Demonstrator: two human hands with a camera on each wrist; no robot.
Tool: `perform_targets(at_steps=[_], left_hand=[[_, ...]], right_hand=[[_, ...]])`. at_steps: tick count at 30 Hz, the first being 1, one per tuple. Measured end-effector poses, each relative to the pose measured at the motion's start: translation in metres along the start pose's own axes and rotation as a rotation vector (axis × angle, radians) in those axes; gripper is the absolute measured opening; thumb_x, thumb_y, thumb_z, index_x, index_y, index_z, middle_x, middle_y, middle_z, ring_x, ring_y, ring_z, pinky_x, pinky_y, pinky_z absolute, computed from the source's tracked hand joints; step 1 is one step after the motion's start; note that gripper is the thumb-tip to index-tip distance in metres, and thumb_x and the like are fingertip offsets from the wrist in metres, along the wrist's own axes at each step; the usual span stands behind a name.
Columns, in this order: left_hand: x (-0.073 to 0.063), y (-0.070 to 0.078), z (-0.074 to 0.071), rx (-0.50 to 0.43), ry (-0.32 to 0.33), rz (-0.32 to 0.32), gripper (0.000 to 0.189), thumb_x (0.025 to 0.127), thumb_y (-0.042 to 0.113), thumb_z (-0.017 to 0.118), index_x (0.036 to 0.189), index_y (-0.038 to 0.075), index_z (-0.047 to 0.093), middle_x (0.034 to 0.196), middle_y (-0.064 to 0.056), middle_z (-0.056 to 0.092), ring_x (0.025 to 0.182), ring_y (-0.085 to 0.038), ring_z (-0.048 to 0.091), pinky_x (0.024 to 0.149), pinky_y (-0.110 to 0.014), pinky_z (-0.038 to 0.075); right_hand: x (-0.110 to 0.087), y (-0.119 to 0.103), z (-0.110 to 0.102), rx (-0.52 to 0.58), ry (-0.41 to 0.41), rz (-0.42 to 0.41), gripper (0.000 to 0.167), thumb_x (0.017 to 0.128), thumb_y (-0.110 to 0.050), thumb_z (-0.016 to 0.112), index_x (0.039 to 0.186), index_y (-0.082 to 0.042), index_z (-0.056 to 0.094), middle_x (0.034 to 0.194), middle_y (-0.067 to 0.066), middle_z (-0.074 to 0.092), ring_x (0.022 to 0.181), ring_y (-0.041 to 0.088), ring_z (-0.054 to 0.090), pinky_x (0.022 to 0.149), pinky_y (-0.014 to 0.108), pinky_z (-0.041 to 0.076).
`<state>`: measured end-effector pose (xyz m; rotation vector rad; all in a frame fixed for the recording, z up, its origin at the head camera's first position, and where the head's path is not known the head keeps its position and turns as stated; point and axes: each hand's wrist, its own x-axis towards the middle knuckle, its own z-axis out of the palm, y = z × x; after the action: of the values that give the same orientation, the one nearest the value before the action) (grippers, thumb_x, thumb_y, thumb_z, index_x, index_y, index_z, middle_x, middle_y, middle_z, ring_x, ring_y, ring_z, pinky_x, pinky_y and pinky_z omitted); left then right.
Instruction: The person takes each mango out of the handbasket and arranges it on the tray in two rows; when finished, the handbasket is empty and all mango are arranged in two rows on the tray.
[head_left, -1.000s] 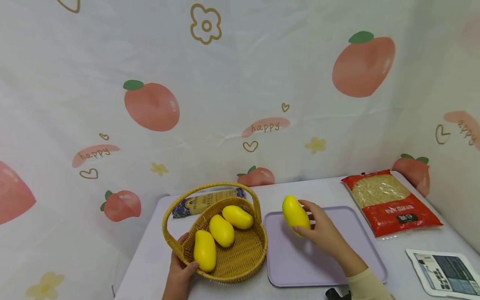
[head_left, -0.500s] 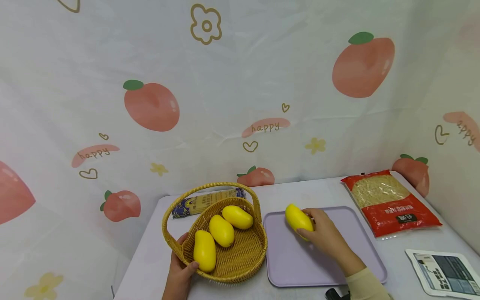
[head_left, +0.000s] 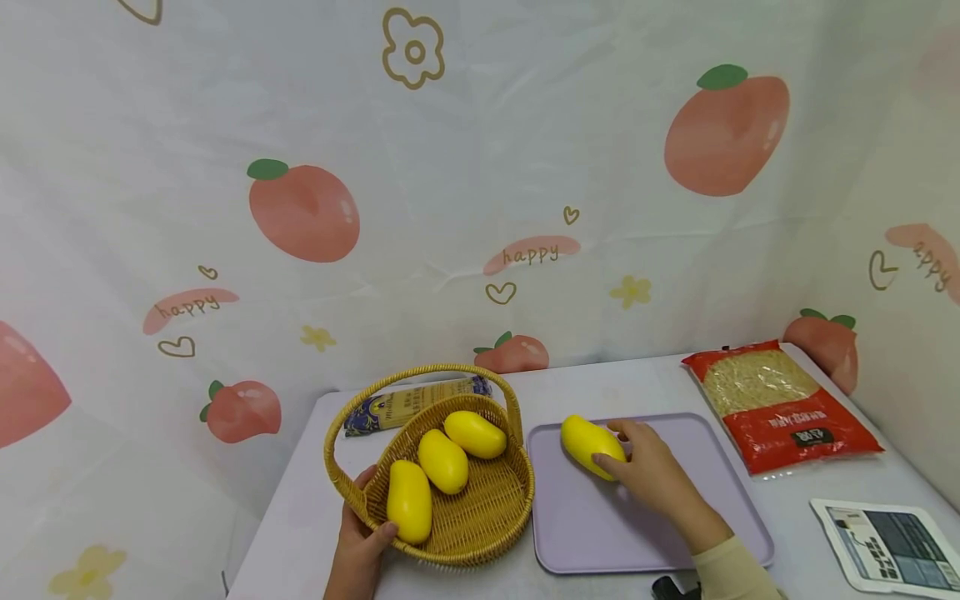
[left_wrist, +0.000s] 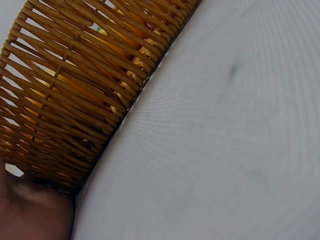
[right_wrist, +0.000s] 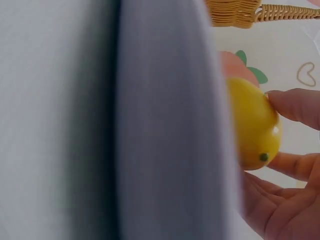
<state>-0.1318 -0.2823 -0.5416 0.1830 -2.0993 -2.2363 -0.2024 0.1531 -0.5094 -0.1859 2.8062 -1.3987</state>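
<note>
On the left, my left hand grips the side of a round wicker basket with a tall hoop handle, thumb over the rim. Inside lie three yellow mangoes. Only part of the hand shows in the left wrist view, at the basket's woven wall. My right hand pinches another yellow mango between thumb and fingers, low over the back left of a lilac tray. Its end shows between the fingertips in the right wrist view, partly hidden by the tray's edge.
A blue and tan packet lies behind the basket. Right of the tray is a red bag with pale contents, and nearer, a white-framed flat panel. A black object sits by the right sleeve. A printed cloth hangs behind.
My right hand has lowered the mango toward the tray, and the mango has tipped flatter, with a slight shift left lately. The left hand and basket have stayed put.
</note>
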Motion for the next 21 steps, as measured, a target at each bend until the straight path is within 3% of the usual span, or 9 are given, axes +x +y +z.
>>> perform_targets(at_steps=[10,21], left_hand=[[0.001,-0.001,0.0,-0.005,-0.005,0.007,0.085,0.105,0.012,0.076,0.169,0.019,0.021,0.17,-0.013,0.025,0.14,-0.006,0.044,0.108,-0.017,0.043],[0.001,-0.001,0.0,0.0,-0.003,0.004,0.085,0.105,0.012,0.075,0.169,0.019,0.02,0.17,-0.013,0.025,0.14,-0.006,0.044,0.108,-0.017,0.043]], right_hand=[[-0.001,-0.004,-0.007,-0.041,-0.056,0.137,0.064,0.097,-0.04,0.083,0.135,0.008,0.061,0.106,0.015,0.074,0.089,0.026,0.066,0.076,0.048,0.06],[-0.001,-0.004,-0.011,-0.027,-0.061,0.188,0.066,0.099,-0.046,0.08,0.135,0.007,0.062,0.11,0.017,0.073,0.092,0.029,0.067,0.078,0.049,0.06]])
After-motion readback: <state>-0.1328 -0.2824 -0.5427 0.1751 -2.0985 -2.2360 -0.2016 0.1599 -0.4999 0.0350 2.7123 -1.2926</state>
